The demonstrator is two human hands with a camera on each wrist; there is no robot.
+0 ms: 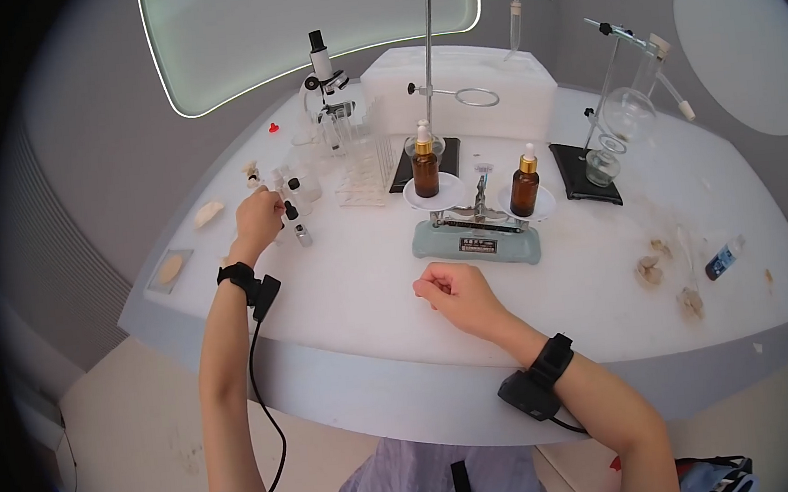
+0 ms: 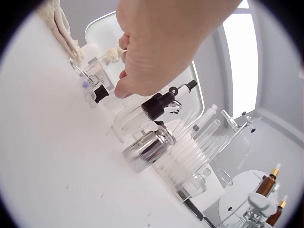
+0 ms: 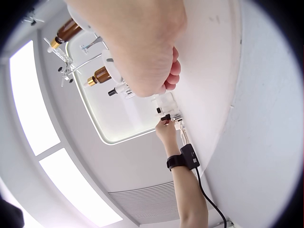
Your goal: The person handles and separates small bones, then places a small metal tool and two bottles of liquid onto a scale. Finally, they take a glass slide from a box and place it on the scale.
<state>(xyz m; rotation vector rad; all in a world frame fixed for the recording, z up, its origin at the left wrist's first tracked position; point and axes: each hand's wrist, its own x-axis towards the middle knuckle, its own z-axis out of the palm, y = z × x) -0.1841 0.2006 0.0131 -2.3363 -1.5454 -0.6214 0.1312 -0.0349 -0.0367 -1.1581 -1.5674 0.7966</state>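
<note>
My left hand (image 1: 260,218) is over the small bottles on the table's left side, fingers bent downward beside a dropper bottle (image 1: 299,230) with a black top. In the left wrist view the hand (image 2: 152,52) hangs above a black cap (image 2: 100,93) and beside a silvery bottle (image 2: 146,151); whether the fingertips touch or pinch anything is hidden. Resting on the table in front of the balance (image 1: 474,243), my right hand (image 1: 462,298) has loosely curled fingers and nothing visible in it. Brown dropper bottles (image 1: 425,174) (image 1: 525,189) stand on the balance's two plates.
A microscope (image 1: 322,69) and a test tube rack (image 1: 367,175) stand at the back left. Behind the balance is a ring stand (image 1: 430,55); another stand with glass flasks (image 1: 631,111) is at the right. A blue-labelled bottle (image 1: 723,259) lies near brownish clumps (image 1: 647,271).
</note>
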